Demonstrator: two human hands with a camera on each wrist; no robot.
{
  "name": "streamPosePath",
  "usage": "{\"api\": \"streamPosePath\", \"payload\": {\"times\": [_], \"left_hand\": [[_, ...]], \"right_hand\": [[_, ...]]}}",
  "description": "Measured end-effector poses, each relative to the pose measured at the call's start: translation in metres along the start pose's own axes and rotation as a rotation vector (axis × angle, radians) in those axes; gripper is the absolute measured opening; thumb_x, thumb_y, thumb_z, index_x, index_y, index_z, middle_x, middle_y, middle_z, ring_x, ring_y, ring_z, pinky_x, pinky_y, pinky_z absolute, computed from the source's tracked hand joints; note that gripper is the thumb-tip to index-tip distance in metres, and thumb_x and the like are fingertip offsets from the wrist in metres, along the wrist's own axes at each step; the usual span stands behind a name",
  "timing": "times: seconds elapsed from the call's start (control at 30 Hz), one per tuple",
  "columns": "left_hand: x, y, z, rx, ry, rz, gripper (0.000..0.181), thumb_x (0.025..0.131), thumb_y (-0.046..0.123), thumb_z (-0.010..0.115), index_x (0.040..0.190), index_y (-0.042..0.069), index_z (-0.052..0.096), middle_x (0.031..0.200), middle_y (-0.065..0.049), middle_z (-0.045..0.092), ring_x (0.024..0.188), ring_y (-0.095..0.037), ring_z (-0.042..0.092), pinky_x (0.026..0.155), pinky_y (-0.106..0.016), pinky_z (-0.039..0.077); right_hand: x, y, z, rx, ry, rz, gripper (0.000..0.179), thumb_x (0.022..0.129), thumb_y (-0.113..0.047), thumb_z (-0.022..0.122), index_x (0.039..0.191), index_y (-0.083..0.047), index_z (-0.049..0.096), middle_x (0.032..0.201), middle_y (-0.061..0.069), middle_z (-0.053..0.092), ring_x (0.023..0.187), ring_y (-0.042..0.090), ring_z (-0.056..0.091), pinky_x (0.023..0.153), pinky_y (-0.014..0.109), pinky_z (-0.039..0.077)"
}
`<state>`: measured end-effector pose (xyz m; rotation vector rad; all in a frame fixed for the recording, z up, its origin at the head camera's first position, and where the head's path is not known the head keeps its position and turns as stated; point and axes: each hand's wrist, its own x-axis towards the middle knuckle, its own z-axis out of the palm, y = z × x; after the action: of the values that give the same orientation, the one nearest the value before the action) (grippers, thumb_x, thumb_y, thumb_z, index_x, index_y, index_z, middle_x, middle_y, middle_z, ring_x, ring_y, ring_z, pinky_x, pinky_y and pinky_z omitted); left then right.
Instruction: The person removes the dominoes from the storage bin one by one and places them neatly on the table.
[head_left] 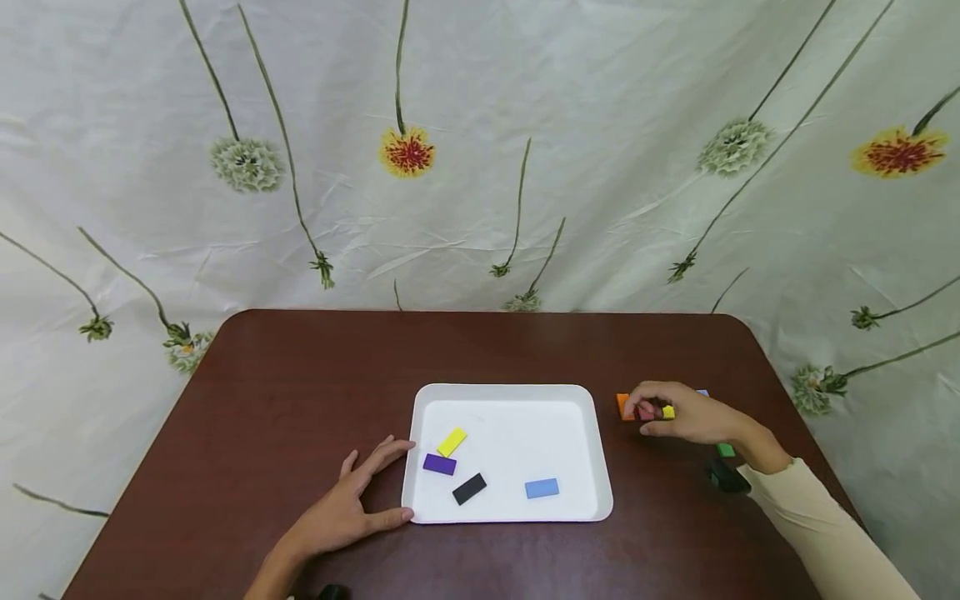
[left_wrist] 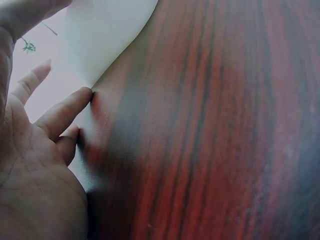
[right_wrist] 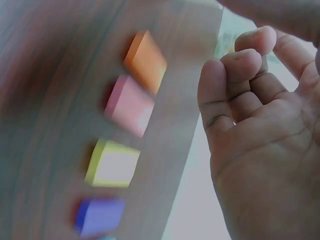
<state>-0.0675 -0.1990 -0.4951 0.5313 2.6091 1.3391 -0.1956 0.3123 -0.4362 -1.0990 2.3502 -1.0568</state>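
Observation:
A shallow white tray (head_left: 510, 417) lies on the table with a yellow block (head_left: 452, 442), a purple block (head_left: 439, 464), a black block (head_left: 469, 489) and a light blue block (head_left: 542, 488) in it. My left hand (head_left: 341, 508) touches the tray's left side with thumb and fingertips, fingers spread. Over a row of blocks right of the tray hovers my right hand (head_left: 686, 414), its fingers loosely bent and holding nothing. Below it show an orange block (right_wrist: 145, 61), a pink block (right_wrist: 131, 106), a yellow block (right_wrist: 113, 164) and a blue-purple block (right_wrist: 100, 216).
A green block (head_left: 726, 450) lies near the right wrist, partly covered by the arm. The dark brown table (head_left: 315, 375) ends at a flower-printed cloth (head_left: 465, 225) behind it. A black device (head_left: 727, 477) sits on the right wrist.

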Motion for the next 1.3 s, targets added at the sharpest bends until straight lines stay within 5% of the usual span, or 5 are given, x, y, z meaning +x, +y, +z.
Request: {"api": "streamPosePath", "payload": {"times": [0.33, 0.57, 0.87, 1.13, 1.3], "left_hand": [[0.001, 0.001, -0.001, 0.005, 0.005, -0.001, 0.078, 0.082, 0.04, 0.082, 0.148, 0.032, 0.041, 0.152, 0.004, 0.047, 0.153, -0.028, 0.024, 0.112, -0.069, -0.004], [0.003, 0.001, -0.002, 0.015, 0.01, 0.02, 0.078, 0.083, 0.04, 0.082, 0.149, 0.032, 0.041, 0.152, 0.004, 0.048, 0.153, -0.021, 0.024, 0.112, -0.069, -0.003], [0.002, 0.001, -0.001, 0.01, 0.02, 0.016, 0.079, 0.081, 0.04, 0.083, 0.149, 0.033, 0.042, 0.151, 0.006, 0.048, 0.153, -0.028, 0.025, 0.112, -0.069, -0.002], [-0.001, -0.001, 0.002, -0.012, 0.017, 0.016, 0.079, 0.082, 0.039, 0.083, 0.149, 0.03, 0.042, 0.151, 0.005, 0.05, 0.153, -0.013, 0.023, 0.111, -0.067, -0.002], [0.0, -0.003, 0.003, -0.012, 0.018, 0.011, 0.08, 0.081, 0.038, 0.083, 0.149, 0.03, 0.042, 0.151, 0.006, 0.049, 0.153, -0.022, 0.024, 0.111, -0.067, -0.002]], "right_hand": [[0.054, -0.038, 0.029, -0.013, -0.139, -0.086, 0.024, 0.086, 0.0, 0.076, 0.107, -0.01, 0.07, 0.08, 0.011, 0.046, 0.074, 0.022, 0.046, 0.062, 0.029, 0.041], [0.081, -0.051, 0.054, -0.054, -0.273, -0.057, 0.031, 0.088, 0.007, 0.068, 0.111, -0.015, 0.07, 0.08, -0.001, 0.044, 0.08, 0.007, 0.045, 0.072, 0.026, 0.042], [0.094, -0.047, 0.074, -0.056, -0.369, -0.089, 0.046, 0.084, 0.011, 0.066, 0.117, -0.021, 0.07, 0.086, 0.005, 0.049, 0.084, 0.006, 0.045, 0.076, 0.017, 0.037], [0.095, -0.051, 0.088, -0.036, -0.456, -0.086, 0.05, 0.08, 0.014, 0.064, 0.114, -0.021, 0.072, 0.085, 0.008, 0.048, 0.081, 0.011, 0.045, 0.074, 0.015, 0.035], [0.095, -0.053, 0.094, -0.063, -0.492, -0.116, 0.056, 0.075, 0.017, 0.063, 0.115, -0.022, 0.072, 0.084, 0.004, 0.046, 0.08, 0.005, 0.041, 0.074, 0.011, 0.03]]}}
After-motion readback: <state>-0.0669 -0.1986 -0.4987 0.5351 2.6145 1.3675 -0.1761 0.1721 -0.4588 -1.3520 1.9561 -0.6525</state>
